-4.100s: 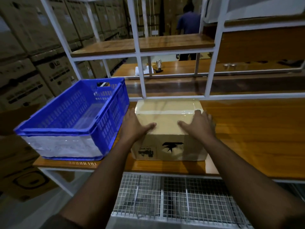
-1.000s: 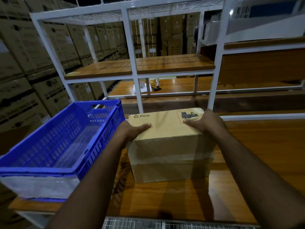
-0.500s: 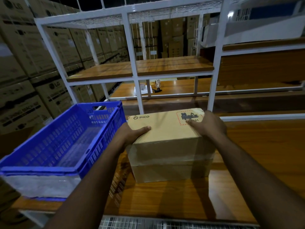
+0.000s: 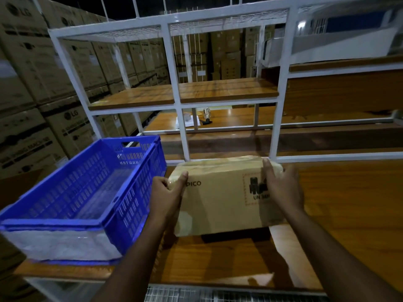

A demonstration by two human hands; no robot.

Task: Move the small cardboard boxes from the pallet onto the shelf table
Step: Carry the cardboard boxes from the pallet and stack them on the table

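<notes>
Gripping cardboard box (image 4: 220, 199) between hands (image 4: 168, 198)

— What is the small cardboard box (image 4: 220, 199) like?
— Plain brown, wrapped in clear film, "PICO" printed on its top beside a red dashed label with black marks.
— Where does it sit?
— Over the wooden shelf table (image 4: 349, 203), tilted, near edge raised, shadow beneath.
</notes>
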